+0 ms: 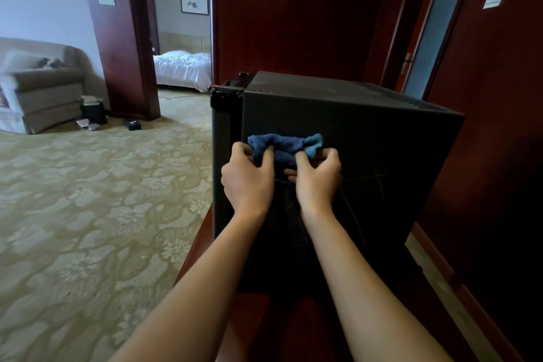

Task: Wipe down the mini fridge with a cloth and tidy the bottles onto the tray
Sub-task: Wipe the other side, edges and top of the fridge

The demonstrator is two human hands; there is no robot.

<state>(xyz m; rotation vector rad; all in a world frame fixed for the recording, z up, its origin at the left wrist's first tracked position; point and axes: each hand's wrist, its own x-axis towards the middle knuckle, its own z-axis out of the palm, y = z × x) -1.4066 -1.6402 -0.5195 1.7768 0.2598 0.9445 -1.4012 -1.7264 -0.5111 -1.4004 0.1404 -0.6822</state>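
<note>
Here, left hand (248, 179) and right hand (318, 178) both gripping bunched blue cloth (283, 147) against mini fridge (367, 138).

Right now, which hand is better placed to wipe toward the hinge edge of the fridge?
Left, probably. Both hands grip the blue cloth against the mini fridge, but the left hand sits nearest the hinge edge; the right hand would have to cross over it.
</note>
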